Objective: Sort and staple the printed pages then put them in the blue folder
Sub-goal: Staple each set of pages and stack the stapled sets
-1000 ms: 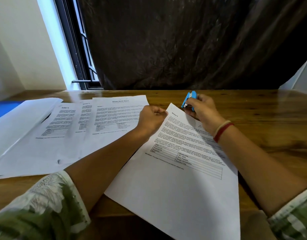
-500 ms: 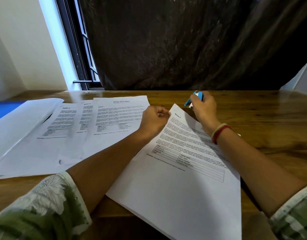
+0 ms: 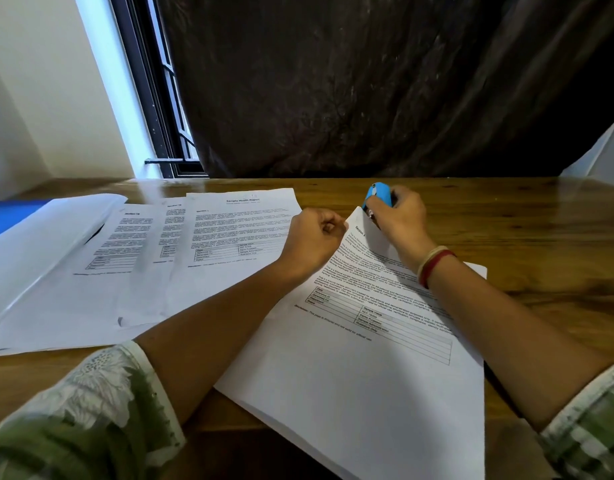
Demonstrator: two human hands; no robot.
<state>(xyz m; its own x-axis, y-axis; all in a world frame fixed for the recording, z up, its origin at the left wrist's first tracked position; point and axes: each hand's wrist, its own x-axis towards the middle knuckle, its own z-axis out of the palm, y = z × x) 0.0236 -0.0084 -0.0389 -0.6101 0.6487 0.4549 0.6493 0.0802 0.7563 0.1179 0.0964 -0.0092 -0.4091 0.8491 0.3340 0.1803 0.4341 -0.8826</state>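
You're stapling: your right hand grips the stapler on the stack's corner toward the table's far edge. Your left hand curls beside it; I cannot tell whether it holds anything. Next, squeeze firmly.

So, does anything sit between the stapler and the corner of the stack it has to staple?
Nothing visible does. The right hand holds the blue stapler at the top corner of the tilted page stack; the left hand grips the stack's edge just left of that corner, not in its way.
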